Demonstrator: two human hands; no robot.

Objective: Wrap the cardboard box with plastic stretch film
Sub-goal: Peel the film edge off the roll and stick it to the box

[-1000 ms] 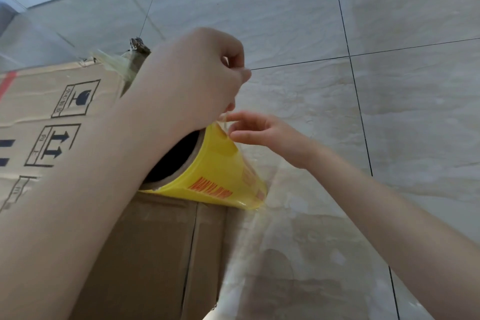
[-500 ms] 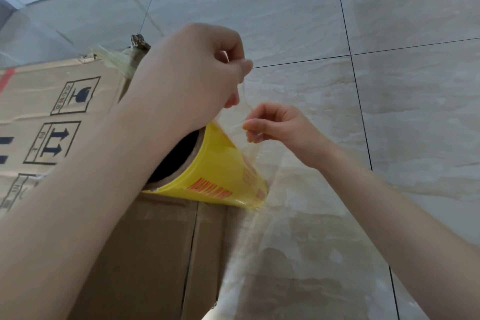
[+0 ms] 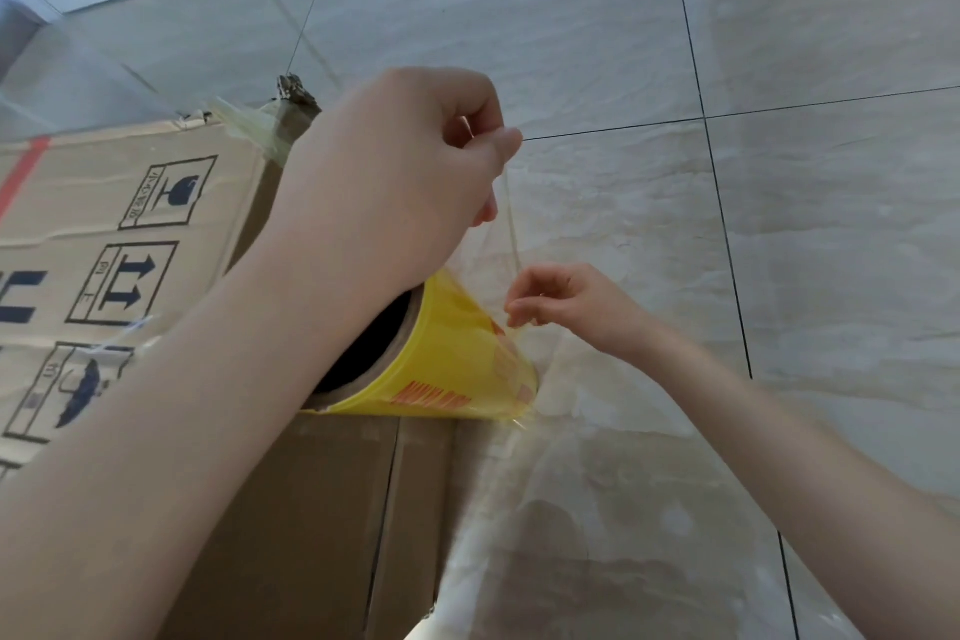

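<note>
Cardboard box (image 3: 130, 234) on tiled floor (image 3: 805, 276); yellow film roll (image 3: 457, 359) at its edge, partly hidden by left forearm. Left hand (image 3: 405, 172) and right hand (image 3: 566, 307) each pinch clear film (image 3: 511, 229).

Left hand (image 3: 410, 172) up high pinching clear film (image 3: 511, 224), right hand (image 3: 566, 309) pinching it lower by yellow roll (image 3: 457, 359). Roll lies on cardboard box (image 3: 156, 234), probably. Tiled floor (image 3: 779, 276) behind.

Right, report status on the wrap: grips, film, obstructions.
Left grip pinches film high. Right grip pinches film low, beside yellow roll. Roll at box edge. Left forearm hides part of roll.
</note>
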